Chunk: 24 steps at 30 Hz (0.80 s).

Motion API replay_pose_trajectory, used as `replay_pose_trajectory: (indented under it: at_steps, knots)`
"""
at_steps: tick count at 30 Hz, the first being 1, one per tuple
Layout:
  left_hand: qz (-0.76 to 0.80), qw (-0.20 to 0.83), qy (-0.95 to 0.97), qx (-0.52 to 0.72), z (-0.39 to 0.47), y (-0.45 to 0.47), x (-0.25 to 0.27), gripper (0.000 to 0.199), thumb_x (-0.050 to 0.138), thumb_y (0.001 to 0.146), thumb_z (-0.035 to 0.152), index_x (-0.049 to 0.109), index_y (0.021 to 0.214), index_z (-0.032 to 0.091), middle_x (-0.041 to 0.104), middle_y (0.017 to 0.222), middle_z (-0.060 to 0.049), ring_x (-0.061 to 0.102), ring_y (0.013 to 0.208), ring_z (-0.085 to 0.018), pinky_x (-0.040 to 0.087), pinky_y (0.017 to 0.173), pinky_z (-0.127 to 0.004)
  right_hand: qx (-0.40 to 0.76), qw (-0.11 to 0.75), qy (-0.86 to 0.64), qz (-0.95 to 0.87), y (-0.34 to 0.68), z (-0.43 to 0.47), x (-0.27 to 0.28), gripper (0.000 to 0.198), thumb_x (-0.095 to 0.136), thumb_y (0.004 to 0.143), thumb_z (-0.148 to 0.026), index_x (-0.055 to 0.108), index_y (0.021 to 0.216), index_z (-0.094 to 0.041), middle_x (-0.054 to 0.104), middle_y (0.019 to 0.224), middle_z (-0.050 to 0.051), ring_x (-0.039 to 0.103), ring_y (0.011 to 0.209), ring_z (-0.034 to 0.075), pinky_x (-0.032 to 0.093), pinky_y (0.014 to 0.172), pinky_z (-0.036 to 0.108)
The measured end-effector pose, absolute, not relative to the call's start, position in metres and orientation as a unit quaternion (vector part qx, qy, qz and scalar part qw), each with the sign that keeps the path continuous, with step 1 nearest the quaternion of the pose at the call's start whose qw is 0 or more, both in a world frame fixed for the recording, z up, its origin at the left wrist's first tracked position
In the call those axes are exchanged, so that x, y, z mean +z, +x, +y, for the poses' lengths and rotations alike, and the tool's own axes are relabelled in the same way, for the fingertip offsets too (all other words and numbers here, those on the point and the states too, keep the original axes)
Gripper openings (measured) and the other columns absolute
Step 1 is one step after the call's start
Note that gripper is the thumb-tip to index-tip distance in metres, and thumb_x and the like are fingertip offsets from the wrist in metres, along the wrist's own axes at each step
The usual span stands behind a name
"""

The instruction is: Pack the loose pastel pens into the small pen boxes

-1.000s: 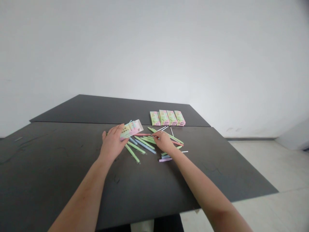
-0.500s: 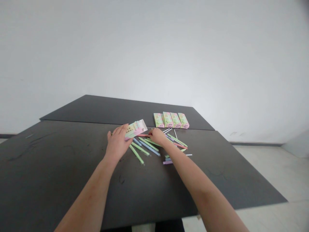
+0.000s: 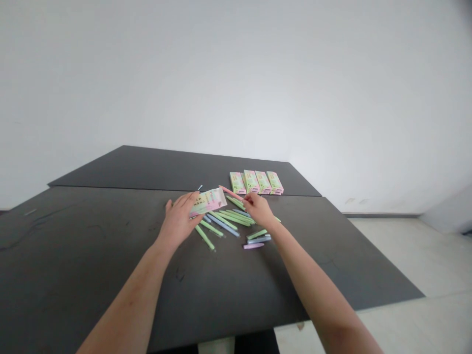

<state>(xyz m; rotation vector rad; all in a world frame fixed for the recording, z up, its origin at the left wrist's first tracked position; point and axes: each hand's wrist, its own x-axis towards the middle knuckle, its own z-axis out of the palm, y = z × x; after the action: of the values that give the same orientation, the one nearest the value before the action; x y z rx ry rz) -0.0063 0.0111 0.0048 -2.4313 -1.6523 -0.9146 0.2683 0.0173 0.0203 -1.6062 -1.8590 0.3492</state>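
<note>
My left hand (image 3: pixel 180 212) is closed around a pink-and-green printed pen box (image 3: pixel 208 201), whose pale end flap points right. My right hand (image 3: pixel 257 206) pinches a pink pen (image 3: pixel 230 192) by one end, its other end slanting up and left near the box's flap. Below and between the hands lie loose green pens (image 3: pixel 236 218) and blue pens (image 3: pixel 223 224). Under my right wrist rest another green pen (image 3: pixel 257 234), a grey-blue pen (image 3: pixel 259 240) and a purple pen (image 3: pixel 253 246).
Several printed boxes (image 3: pixel 251 182) stand in a row on the far dark panel, behind my right hand. The black table (image 3: pixel 110 275) reaches to a pale wall, and its right edge drops to a light floor (image 3: pixel 387 246).
My right hand has moved right and lifted the pink pen from the pile, turning it toward the box. My left hand keeps hold of the box. The view has shifted slightly.
</note>
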Motion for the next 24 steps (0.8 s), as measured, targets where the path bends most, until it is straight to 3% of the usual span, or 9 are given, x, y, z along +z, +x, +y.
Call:
replay_pose_trajectory:
  at_steps: [5,8,13,24]
  knots:
    - [-0.511,0.019,-0.810,-0.285,0.010,-0.003,0.003,0.054,0.054,0.087,0.033,0.042,0.138,0.023,0.050,0.142,-0.013,0.046,0.130,-0.030,0.027,0.109,-0.060,0.250,0.570,-0.503,-0.600,0.292,-0.010,0.034,0.016,0.055,0.085,-0.035,0.060,0.087,-0.021,0.054,0.060,-0.004,0.048,0.051,0.012,0.040,0.051,0.023]
    - [-0.503,0.018,-0.816,-0.285,0.010,-0.001,0.002,0.056,0.054,0.086,0.034,0.041,0.139,0.023,0.050,0.142,-0.012,0.046,0.130,-0.029,0.028,0.109,-0.059,0.278,0.638,-0.433,-0.573,0.295,-0.023,0.036,0.017,0.057,0.084,-0.036,0.062,0.089,-0.020,0.050,0.058,-0.005,0.045,0.050,0.010,0.039,0.049,0.023]
    - [-0.501,0.017,-0.821,-0.274,0.010,-0.001,-0.001,0.057,0.053,0.086,0.035,0.040,0.140,0.024,0.050,0.142,-0.012,0.045,0.131,-0.029,0.027,0.109,-0.060,0.267,0.618,-0.436,-0.597,0.290,-0.036,0.028,0.015,0.058,0.085,-0.032,0.065,0.088,-0.020,0.047,0.058,-0.005,0.042,0.050,0.010,0.036,0.048,0.022]
    - [-0.482,0.013,-0.839,-0.252,0.005,0.005,-0.001,0.057,0.053,0.085,0.033,0.041,0.140,0.022,0.051,0.142,-0.014,0.045,0.131,-0.029,0.024,0.110,-0.059,0.158,0.567,-0.478,-0.652,0.283,-0.040,0.025,0.015,0.055,0.087,-0.028,0.066,0.093,-0.019,0.064,0.075,0.001,0.056,0.062,0.012,0.045,0.058,0.023]
